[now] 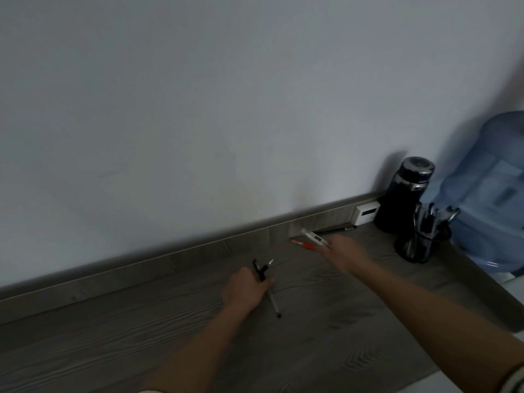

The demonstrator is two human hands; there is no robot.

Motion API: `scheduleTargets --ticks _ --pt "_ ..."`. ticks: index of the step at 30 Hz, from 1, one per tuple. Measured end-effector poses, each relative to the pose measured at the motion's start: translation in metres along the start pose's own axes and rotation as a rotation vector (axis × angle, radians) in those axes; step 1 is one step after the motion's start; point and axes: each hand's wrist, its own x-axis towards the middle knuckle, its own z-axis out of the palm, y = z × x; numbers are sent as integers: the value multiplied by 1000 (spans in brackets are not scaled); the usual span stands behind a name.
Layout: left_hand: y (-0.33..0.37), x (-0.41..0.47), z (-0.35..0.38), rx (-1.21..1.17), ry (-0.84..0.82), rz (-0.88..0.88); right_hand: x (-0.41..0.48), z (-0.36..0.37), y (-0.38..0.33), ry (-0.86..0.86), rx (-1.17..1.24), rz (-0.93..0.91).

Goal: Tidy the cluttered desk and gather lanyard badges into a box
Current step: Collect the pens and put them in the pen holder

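Progress: early. Clamped fingers of left hand point(245, 289) on two pens point(273, 303), of right hand point(344, 252) on red and white pens point(312, 236), near pen pot point(419, 245); saw no badges, no box.

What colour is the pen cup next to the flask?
Black. The pen cup shows best in the head view, the only one.

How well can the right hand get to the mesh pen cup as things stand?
Probably yes. The right hand, holding a red pen and a white pen-like tool, is left of the mesh pen cup, with only bare desk between them. The black bottle stands behind the cup, out of the way.
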Motion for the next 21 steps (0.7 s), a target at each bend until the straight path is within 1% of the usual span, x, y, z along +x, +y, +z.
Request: scheduleTargets --ticks 2,5,9,12,15,18,21 --pt "4 1 4 38 13 -28 6 0 7 6 -7 -20" --pt "6 3 4 22 -4 -58 14 6 12 34 -37 -78" --pt "12 5 -2 5 -2 -29 17 17 24 20 -71 -114" --pt "25 10 -4 8 19 60 16 16 40 -37 -6 -105" --pt "52 15 -2 75 70 138 15 9 61 -83 1 -109" --pt "90 25 8 94 124 216 8 -2 91 -79 63 -75" --pt "127 38 26 152 100 353 -1 -14 121 -45 118 -14"
